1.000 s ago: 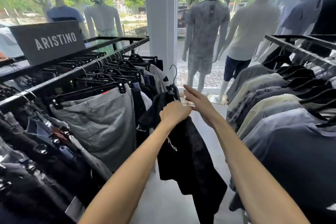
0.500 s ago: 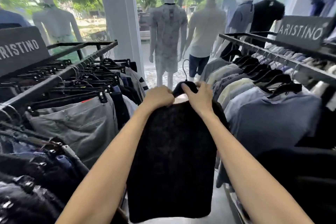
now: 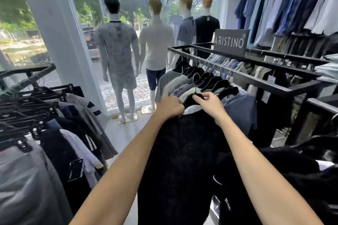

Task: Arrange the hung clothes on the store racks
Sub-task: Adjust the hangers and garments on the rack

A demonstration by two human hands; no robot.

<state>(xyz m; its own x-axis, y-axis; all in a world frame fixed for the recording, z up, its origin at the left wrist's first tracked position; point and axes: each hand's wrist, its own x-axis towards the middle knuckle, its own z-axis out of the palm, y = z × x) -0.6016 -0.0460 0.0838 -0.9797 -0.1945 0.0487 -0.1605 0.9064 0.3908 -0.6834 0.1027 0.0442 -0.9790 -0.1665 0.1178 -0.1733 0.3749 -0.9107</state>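
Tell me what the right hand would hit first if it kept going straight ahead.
Probably the hung shirts on the right rack: the right hand, gripping the black garment's hanger, points toward them. Depth is unclear.

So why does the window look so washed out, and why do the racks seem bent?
Head view: daylight through the shop window overexposes and hazes the mannequins; the wide-angle lens bows the right rack and pillar; the black shirt loses detail in shade.

An open floor aisle (image 3: 118, 133) runs between the left rack (image 3: 27, 107) and right rack (image 3: 256, 76); packed hangers crowd both rails. Four mannequins (image 3: 157, 45) and a white pillar (image 3: 60, 38) block its far end.
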